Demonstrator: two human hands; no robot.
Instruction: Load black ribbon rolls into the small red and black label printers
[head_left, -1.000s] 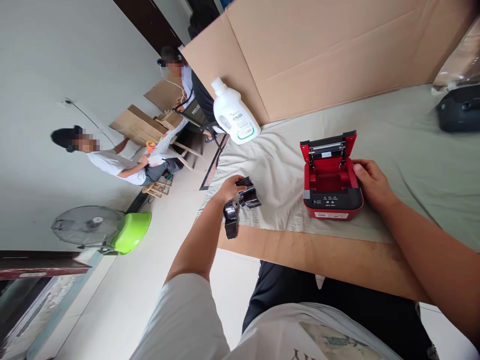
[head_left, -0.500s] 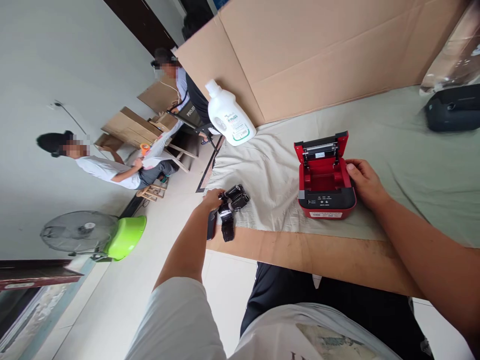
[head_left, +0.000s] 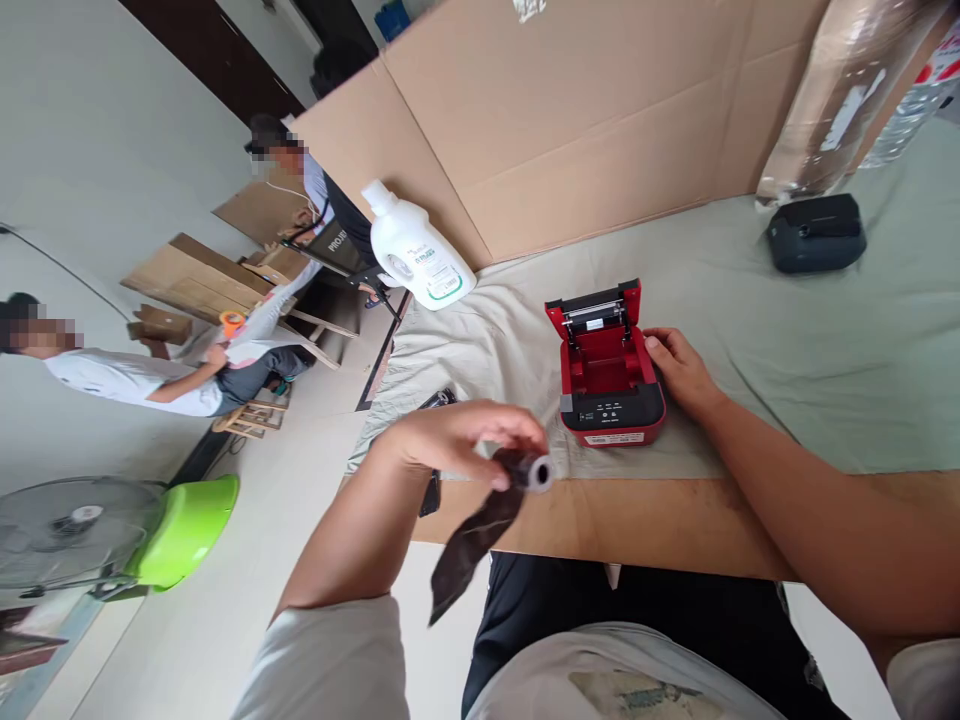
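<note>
My left hand (head_left: 469,440) is raised over the table's front edge, fingers closed round a small roll (head_left: 536,472) with a pale end and a dark core hole. A dark, glossy strip (head_left: 476,545) hangs from it. My right hand (head_left: 686,372) grips the right side of a red and black receipt printer (head_left: 613,412), thumb at its upper rim. The printer's lid (head_left: 596,310) stands up, and its red paper bay shows nothing inside. Behind my left wrist lie a black wrapped pack (head_left: 439,399) and a dark flat object (head_left: 430,495), both partly hidden.
A white jug (head_left: 424,250) stands before a cardboard panel (head_left: 600,120). A dark case (head_left: 816,233) sits on the cloth at the right, near clear plastic bottles (head_left: 911,120). Two people work at the left, beyond a green tub (head_left: 187,530) and a fan (head_left: 75,530).
My left hand has lifted the roll with its dark strip from the group of black packs and carried it right, towards me. My right hand stays on the printer. The view has shifted.
</note>
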